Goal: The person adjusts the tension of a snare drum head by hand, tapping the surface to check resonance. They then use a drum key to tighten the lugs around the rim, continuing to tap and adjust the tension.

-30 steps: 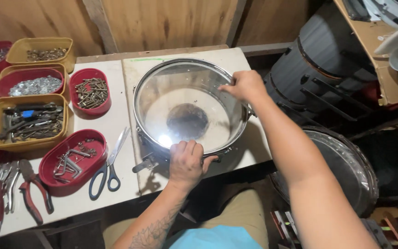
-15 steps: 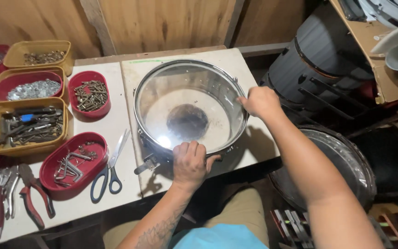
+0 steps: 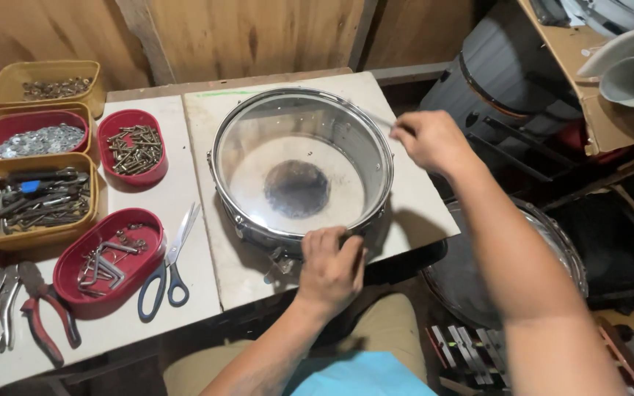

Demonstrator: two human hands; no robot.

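Left grip (image 3: 329, 265) clamped on snare drum (image 3: 300, 170) near rim, right grip (image 3: 434, 139) fisted beside it

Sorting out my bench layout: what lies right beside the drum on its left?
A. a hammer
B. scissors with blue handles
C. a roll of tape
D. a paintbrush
B: the scissors with blue handles lie on the table just left of the drum, next to a red tray.

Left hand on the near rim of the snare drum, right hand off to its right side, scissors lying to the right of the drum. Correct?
Not quite. In the head view the scissors lie to the left of the snare drum, beside a red tray. The rest holds: left hand on the near rim, right hand off to its right side.
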